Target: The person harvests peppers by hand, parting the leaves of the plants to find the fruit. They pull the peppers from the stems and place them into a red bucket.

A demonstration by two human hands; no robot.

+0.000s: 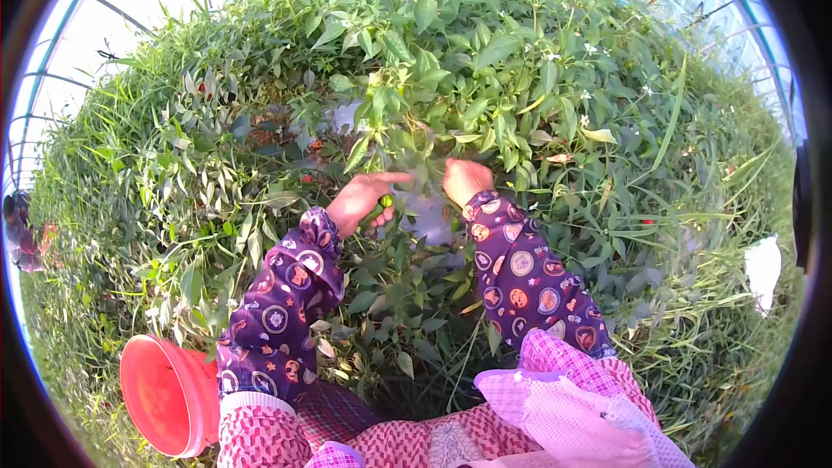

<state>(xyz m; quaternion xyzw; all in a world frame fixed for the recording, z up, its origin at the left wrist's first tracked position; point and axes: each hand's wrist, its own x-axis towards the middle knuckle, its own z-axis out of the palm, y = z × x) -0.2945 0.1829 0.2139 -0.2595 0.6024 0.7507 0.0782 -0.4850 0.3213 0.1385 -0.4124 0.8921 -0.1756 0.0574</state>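
Note:
My left hand (354,204) is in the middle of the head view, its index finger pointing right and its other fingers curled round a small green pepper (386,200). To its right, my right hand (468,180) is closed among the leaves. Its fingertips are turned away, so whatever it pinches is hidden. Leafy pepper plants (433,104) rise just beyond both hands. Between the hands the foliage looks blurred, and a pale grey patch (431,218) shows below it.
A red bucket (165,394) stands at lower left, beside my left sleeve. Several red spots show among the leaves. Tall grass (693,295) grows on the right, near a white scrap (763,273). Curved greenhouse poles (108,4) frame the plants. A dark-clad figure (22,230) is at the far left edge.

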